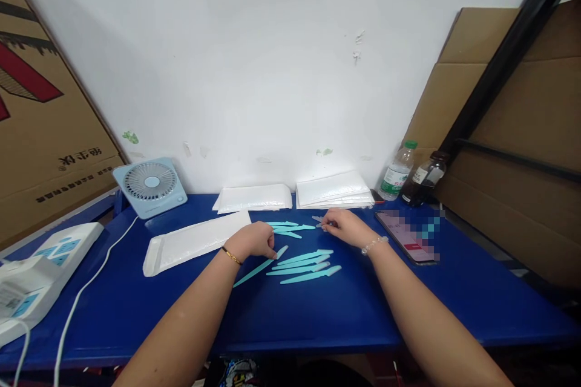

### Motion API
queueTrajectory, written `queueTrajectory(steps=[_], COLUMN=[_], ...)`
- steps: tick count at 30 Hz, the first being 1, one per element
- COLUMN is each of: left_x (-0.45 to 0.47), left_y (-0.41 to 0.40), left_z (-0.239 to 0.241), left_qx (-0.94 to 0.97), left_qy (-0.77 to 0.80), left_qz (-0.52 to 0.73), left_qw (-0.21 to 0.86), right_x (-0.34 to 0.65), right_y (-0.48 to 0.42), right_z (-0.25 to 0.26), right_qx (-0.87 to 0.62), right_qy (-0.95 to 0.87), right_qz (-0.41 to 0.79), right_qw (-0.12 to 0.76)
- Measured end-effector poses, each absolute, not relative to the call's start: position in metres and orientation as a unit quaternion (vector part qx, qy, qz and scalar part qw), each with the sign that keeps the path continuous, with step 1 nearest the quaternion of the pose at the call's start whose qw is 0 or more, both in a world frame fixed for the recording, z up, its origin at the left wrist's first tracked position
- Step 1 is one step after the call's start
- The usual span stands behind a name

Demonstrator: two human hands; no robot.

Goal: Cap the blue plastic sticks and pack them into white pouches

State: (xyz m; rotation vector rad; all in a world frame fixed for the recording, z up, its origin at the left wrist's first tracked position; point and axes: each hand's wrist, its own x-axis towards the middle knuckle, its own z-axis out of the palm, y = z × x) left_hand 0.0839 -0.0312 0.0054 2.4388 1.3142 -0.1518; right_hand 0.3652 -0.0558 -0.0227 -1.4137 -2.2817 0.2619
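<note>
My left hand (pixel 258 240), with a gold bracelet at the wrist, pinches one turquoise eyebrow razor (pixel 255 272) near its pale end. The razor slants down to the left over the blue table. Just right of it lie several more eyebrow razors (pixel 302 267), side by side. A second group of turquoise razors (pixel 285 227) lies farther back, partly behind my left fingers. My right hand (pixel 342 227), wearing a beaded bracelet, has its fingers closed on a small clear plastic piece (pixel 317 219), which looks like a blade cap. Its fingertips partly cover that piece.
White padded envelopes (pixel 195 243) lie left, with stacks (pixel 336 188) along the wall. A blue fan (pixel 152 184) and power strip (pixel 49 278) stand left. A phone (pixel 406 239) and two bottles (pixel 397 175) are right. Cardboard (pixel 512 109) flanks the blue table (pixel 336 320).
</note>
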Motion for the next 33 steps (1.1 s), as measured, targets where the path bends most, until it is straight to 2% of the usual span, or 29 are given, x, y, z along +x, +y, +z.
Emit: queueTrajectory(steps=[2,5,9,14,21,25,30,33], left_x=[0.088,0.102,0.114,0.112,0.110,0.101,0.095,0.099], left_y=[-0.035,-0.038,-0.035,-0.030,-0.023,-0.013,-0.009,-0.017], left_z=[0.005,-0.005,-0.018,-0.022,-0.020,-0.017,-0.020,-0.020], left_qx=[0.869,0.882,0.906,0.927,0.936,0.920,0.911,0.908], left_qy=[0.460,0.455,0.405,0.352,0.335,0.370,0.379,0.370], left_qz=[-0.060,-0.002,0.068,0.069,0.093,0.125,0.158,0.174], left_qw=[0.171,0.123,0.107,0.108,0.060,0.041,0.046,0.093], right_x=[0.357,0.341,0.318,0.304,0.311,0.341,0.368,0.367], right_y=[-0.059,-0.063,-0.064,-0.063,-0.059,-0.053,-0.060,-0.068], right_z=[-0.023,-0.027,-0.032,-0.038,-0.035,-0.027,-0.018,-0.018], right_qx=[-0.499,-0.465,-0.436,-0.432,-0.433,-0.494,-0.509,-0.461], right_qy=[-0.831,-0.849,-0.881,-0.895,-0.893,-0.856,-0.829,-0.843], right_qz=[0.100,0.110,0.060,-0.017,-0.055,-0.015,0.112,0.218], right_qw=[0.224,0.227,0.174,0.108,0.110,0.151,0.204,0.173])
